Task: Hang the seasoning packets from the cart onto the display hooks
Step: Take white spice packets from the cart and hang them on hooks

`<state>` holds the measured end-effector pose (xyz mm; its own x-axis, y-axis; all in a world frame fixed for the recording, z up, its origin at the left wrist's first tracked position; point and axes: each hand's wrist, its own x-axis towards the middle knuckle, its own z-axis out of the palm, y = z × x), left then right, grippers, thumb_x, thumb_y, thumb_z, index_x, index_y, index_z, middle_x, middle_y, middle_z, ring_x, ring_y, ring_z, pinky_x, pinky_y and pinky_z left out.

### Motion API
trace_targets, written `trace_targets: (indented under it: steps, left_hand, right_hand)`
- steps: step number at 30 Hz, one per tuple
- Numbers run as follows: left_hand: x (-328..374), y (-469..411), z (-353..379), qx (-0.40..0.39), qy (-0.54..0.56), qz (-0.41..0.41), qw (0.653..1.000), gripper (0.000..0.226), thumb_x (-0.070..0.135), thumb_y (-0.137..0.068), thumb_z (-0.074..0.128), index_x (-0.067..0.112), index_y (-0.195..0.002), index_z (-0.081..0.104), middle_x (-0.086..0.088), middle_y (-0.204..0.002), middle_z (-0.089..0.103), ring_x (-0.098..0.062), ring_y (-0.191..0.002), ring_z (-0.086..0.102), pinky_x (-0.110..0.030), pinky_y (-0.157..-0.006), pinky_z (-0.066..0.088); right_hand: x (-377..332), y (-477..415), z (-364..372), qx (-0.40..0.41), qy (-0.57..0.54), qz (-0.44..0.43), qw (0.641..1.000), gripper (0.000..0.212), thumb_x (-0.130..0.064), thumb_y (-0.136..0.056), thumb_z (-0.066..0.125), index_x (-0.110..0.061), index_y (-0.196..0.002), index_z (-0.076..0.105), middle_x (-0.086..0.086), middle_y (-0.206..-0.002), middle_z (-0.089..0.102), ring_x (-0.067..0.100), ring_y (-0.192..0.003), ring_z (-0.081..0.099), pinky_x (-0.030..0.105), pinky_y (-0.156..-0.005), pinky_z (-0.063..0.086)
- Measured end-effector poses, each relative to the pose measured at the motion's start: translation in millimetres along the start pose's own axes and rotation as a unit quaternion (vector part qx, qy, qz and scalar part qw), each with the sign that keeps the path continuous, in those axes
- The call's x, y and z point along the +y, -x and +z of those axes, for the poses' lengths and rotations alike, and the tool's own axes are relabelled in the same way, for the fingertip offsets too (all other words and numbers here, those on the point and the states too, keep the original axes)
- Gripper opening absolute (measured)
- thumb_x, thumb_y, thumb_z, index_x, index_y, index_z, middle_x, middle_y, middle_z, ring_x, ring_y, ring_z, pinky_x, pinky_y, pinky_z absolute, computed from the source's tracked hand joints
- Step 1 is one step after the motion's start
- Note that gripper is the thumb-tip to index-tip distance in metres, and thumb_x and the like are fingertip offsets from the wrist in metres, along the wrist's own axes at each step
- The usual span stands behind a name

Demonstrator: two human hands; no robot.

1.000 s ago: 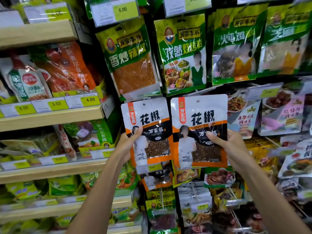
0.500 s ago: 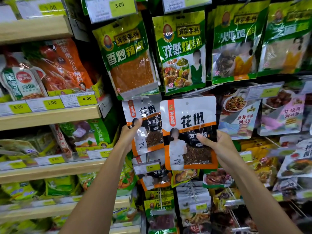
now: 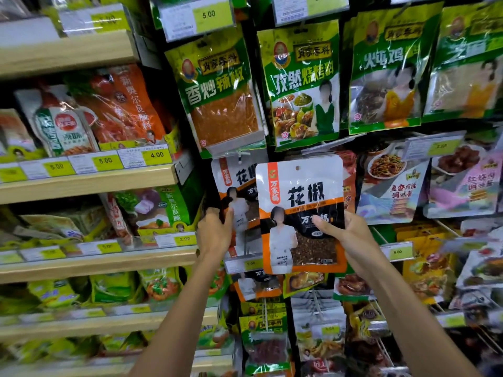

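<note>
1. Seasoning packet [image 3: 299, 213], white, orange and black, stands upright in front of the display. The right hand [image 3: 351, 238] holds it, thumb flat on its front near the right edge and fingers hidden behind it.
2. Beside it, the left hand [image 3: 215, 232] grips the left edge of a second packet [image 3: 239, 191] of the same kind, thumb on the front and fingers curled round the edge.
3. The first packet overlaps the right part of the second, and its hang hole shows at the top middle.
4. The second packet's top lies just below a white hook tip [image 3: 241, 156]; whether it hangs there I cannot tell.
5. Farther back, green packets [image 3: 302, 85] hang in a row above, under yellow price tags [image 3: 208, 14].
6. To the left, wooden shelves [image 3: 89, 183] carry bagged goods.
</note>
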<state>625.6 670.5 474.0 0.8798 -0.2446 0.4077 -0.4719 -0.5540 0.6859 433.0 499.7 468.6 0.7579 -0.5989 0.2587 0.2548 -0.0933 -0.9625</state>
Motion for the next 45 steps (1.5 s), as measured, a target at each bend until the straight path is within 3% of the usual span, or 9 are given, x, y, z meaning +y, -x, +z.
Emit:
trace_targets:
  steps: [2,5,8,11,16,21,26,43,45]
  left_hand:
    - [-4.0,16.1,-13.5,0.073,-0.089,0.048,0.992,0.031,0.031,-0.099,0.048,0.004,-0.110,0.060,-0.015,-0.087,0.067,-0.032,-0.076,0.061,-0.032,-0.056,0.040]
    - [4.3,23.6,-46.7,0.217,-0.094,0.174,0.956,0.018,0.010,-0.095,0.054,0.001,-0.106,0.065,-0.017,-0.088,0.068,-0.034,-0.082,0.063,-0.038,-0.063,0.048]
    - [4.9,2.6,-76.0,0.343,-0.131,0.300,0.880,0.017,0.002,-0.093,0.053,-0.004,-0.103,0.065,-0.018,-0.094,0.068,-0.034,-0.088,0.063,-0.040,-0.076,0.050]
    - [-3.4,-25.8,-90.6,0.385,-0.193,0.328,0.841,0.020,0.007,-0.094,0.053,-0.003,-0.107,0.064,-0.021,-0.106,0.065,-0.037,-0.098,0.061,-0.043,-0.090,0.046]
    - [-25.2,-58.5,-97.0,0.376,-0.246,0.311,0.838,0.022,0.012,-0.095,0.053,-0.001,-0.110,0.063,-0.024,-0.111,0.062,-0.041,-0.102,0.059,-0.051,-0.092,0.044]
    - [-39.6,-72.1,-96.5,0.347,-0.220,0.325,0.852,0.021,0.010,-0.094,0.048,-0.003,-0.104,0.061,-0.025,-0.106,0.059,-0.039,-0.101,0.053,-0.050,-0.090,0.042]
    - [-49.3,-75.4,-93.2,0.345,-0.199,0.346,0.850,0.022,0.012,-0.096,0.044,-0.002,-0.107,0.056,-0.025,-0.108,0.056,-0.033,-0.105,0.043,-0.049,-0.096,0.037]
    - [-58.0,-79.3,-90.4,0.330,-0.176,0.368,0.851,0.028,0.019,-0.097,0.041,0.000,-0.117,0.048,-0.027,-0.115,0.055,-0.036,-0.112,0.043,-0.052,-0.105,0.035]
    - [-58.1,-78.8,-92.3,0.325,-0.176,0.368,0.853,0.029,0.019,-0.097,0.041,-0.001,-0.116,0.049,-0.027,-0.115,0.056,-0.037,-0.112,0.044,-0.052,-0.104,0.035]
  right_hand:
    - [3.8,-3.0,7.0,-0.011,-0.002,0.012,1.000,0.050,-0.033,-0.075,0.076,0.009,-0.098,0.061,0.022,-0.098,0.068,0.027,-0.097,0.068,0.035,-0.089,0.051]
    - [5.3,-7.0,23.3,-0.030,-0.005,0.023,0.999,0.033,-0.036,-0.071,0.076,-0.010,-0.092,0.071,0.003,-0.094,0.076,0.017,-0.094,0.071,0.029,-0.081,0.053]
    - [6.7,-13.7,39.5,-0.037,-0.008,0.022,0.999,0.038,-0.034,-0.072,0.076,-0.006,-0.096,0.069,0.001,-0.096,0.076,0.010,-0.090,0.071,0.024,-0.079,0.053]
    - [10.5,-19.6,52.0,-0.051,-0.015,0.026,0.998,0.043,-0.035,-0.071,0.076,-0.003,-0.098,0.067,0.004,-0.097,0.075,0.010,-0.091,0.071,0.024,-0.078,0.051]
    - [12.6,-30.3,68.6,-0.055,-0.007,0.023,0.998,0.052,-0.039,-0.068,0.078,0.001,-0.099,0.066,0.010,-0.099,0.074,0.020,-0.096,0.070,0.036,-0.091,0.052]
    - [8.6,-45.2,85.5,-0.063,0.003,0.020,0.998,0.040,-0.043,-0.069,0.077,-0.013,-0.095,0.070,0.002,-0.100,0.075,0.013,-0.099,0.068,0.037,-0.096,0.048]
    - [13.2,-55.3,96.5,-0.057,0.005,0.025,0.998,0.022,-0.031,-0.080,0.076,-0.017,-0.097,0.072,-0.004,-0.099,0.075,0.009,-0.098,0.068,0.033,-0.094,0.049]
    - [15.2,-81.5,102.5,-0.013,0.004,0.056,0.998,0.019,-0.022,-0.083,0.074,-0.014,-0.100,0.070,-0.002,-0.100,0.074,0.014,-0.101,0.066,0.026,-0.080,0.048]
    - [15.4,-90.4,105.4,-0.002,0.020,0.055,0.998,0.021,-0.021,-0.084,0.073,-0.013,-0.104,0.069,-0.001,-0.105,0.072,0.017,-0.105,0.064,0.031,-0.086,0.049]
